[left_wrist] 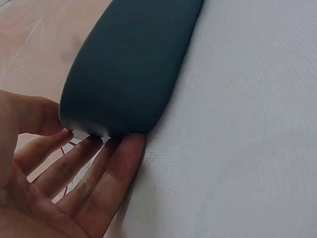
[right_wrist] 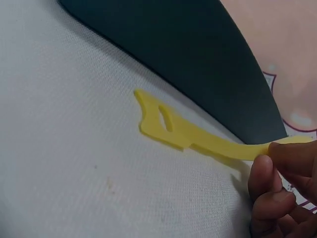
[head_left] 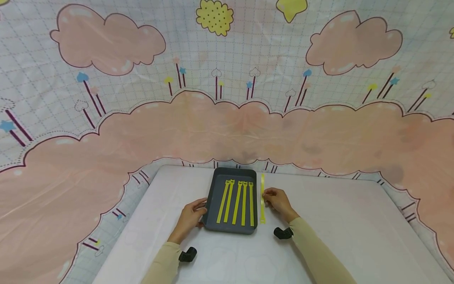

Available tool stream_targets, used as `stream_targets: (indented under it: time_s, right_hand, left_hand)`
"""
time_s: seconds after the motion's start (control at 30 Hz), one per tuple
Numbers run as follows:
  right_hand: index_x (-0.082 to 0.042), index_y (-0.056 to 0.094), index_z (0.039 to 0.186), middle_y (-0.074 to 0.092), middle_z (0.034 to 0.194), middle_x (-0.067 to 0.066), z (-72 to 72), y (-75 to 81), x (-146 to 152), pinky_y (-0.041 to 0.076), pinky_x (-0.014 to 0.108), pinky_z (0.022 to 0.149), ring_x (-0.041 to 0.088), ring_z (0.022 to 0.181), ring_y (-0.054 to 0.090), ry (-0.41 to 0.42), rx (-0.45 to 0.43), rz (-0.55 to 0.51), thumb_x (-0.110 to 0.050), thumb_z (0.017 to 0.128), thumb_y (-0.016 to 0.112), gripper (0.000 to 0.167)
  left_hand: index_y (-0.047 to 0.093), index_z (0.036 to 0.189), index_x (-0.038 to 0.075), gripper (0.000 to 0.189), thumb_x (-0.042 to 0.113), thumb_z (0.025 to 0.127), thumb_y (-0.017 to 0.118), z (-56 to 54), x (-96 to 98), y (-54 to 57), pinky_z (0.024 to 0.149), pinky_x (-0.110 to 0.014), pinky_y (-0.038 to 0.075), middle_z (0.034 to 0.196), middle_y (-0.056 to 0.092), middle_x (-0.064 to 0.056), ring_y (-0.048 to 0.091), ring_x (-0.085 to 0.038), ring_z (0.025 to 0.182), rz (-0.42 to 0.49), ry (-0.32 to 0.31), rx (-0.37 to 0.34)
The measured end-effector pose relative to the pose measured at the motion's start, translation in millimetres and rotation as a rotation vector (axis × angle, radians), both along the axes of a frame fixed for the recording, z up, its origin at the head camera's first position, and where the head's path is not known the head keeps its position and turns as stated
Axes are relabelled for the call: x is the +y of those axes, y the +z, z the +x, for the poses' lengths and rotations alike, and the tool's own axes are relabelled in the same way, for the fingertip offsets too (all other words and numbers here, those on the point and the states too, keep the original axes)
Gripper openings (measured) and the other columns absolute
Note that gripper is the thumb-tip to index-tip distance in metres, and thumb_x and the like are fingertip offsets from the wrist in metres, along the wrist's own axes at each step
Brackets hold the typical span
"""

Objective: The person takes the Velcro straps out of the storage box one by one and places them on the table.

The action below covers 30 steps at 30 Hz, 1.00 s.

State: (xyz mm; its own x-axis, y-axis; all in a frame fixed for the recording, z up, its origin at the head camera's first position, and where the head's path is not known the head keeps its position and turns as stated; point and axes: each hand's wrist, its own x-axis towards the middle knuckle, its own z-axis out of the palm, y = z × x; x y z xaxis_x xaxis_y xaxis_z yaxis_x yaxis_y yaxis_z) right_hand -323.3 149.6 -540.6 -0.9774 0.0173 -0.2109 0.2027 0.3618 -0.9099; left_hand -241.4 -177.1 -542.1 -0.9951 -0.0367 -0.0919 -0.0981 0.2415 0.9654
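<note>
a printed cloth backdrop [head_left: 244, 122] with peach clouds and stars rises behind and around a white tabletop [head_left: 337, 221]. two pale sleeves [head_left: 163, 260] reach in from the near side, left and right. between them, toward the far edge, a dark grey tray [head_left: 235, 172] lies flat.

the left hand [head_left: 189, 217] is loosely open, its thumb and fingertips touching the tray's left side near the near corner; i cannot tell how firmly they press. the right hand [head_left: 280, 202], just right of the tray, is closed in a pinch, thumb against fingers, with hold of a yellow strap. a small black device [head_left: 188, 255] shows at the left wrist, and another black device [head_left: 283, 233] at the right.

inside the tray, five yellow straps [head_left: 244, 205] lie lengthwise, slotted ends far. the held strap [head_left: 262, 213] is outside, just beside the tray's right wall, its slotted end [right_wrist: 151, 121] near, so it points the opposite way.

the held strap looks thin and bendy, and is gripped partway along, so its loose end could droop or catch on the tray wall if lifted too low. a weak pinch could let it twist or slip, and a hard push from the left hand could slide the tray into it.
</note>
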Motion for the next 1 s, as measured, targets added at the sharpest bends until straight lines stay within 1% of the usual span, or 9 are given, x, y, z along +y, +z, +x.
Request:
stream_targets:
  time_s: [0.23,0.43,0.63,0.77,1.0]
  right_hand:
    - [-0.002,0.066,0.100,0.060,0.073,0.002,-1.2,-0.8,-0.2,0.040,0.022,0.048,0.011,0.056,0.055,-0.006,0.014,0.033,-0.012,0.092,0.067,0.013]
    - [-0.002,0.067,0.100,0.062,0.072,0.003,-1.1,-0.1,-2.1,0.041,0.022,0.048,0.010,0.055,0.055,-0.011,0.024,0.085,-0.013,0.091,0.068,0.014]
    - [0.001,0.069,0.102,0.062,0.068,0.001,0.8,-2.8,-2.9,0.040,0.021,0.046,0.008,0.052,0.054,-0.011,0.076,0.122,-0.011,0.090,0.069,0.017]
    - [0.001,0.068,0.105,0.063,0.071,0.002,3.3,-4.7,-0.8,0.041,0.021,0.046,0.009,0.053,0.054,-0.015,0.062,0.094,-0.010,0.090,0.068,0.019]
    - [-0.002,0.064,0.110,0.064,0.084,0.005,2.6,-2.4,6.7,0.044,0.022,0.054,0.012,0.062,0.056,-0.021,0.010,-0.014,-0.015,0.095,0.063,0.020]
  left_hand:
    - [0.058,0.137,0.010,0.045,0.006,0.093,0.059,0.7,0.1,3.9,0.057,-0.036,0.059,0.133,0.061,-0.023,0.064,-0.031,0.112,-0.007,0.002,0.002]
    - [0.058,0.137,0.010,0.045,0.006,0.093,0.058,1.4,0.5,5.5,0.057,-0.036,0.059,0.132,0.061,-0.023,0.065,-0.030,0.112,-0.012,0.005,0.005]
    - [0.058,0.137,0.009,0.044,0.006,0.093,0.058,2.0,1.0,4.1,0.056,-0.036,0.059,0.132,0.061,-0.022,0.065,-0.030,0.111,-0.012,0.007,0.006]
    - [0.058,0.137,0.010,0.044,0.006,0.093,0.059,3.7,0.2,2.0,0.056,-0.035,0.058,0.132,0.061,-0.022,0.065,-0.030,0.110,-0.009,0.005,-0.005]
    - [0.057,0.138,0.009,0.044,0.007,0.094,0.058,4.3,0.4,2.5,0.056,-0.035,0.058,0.132,0.061,-0.023,0.065,-0.030,0.110,-0.014,-0.009,0.010]
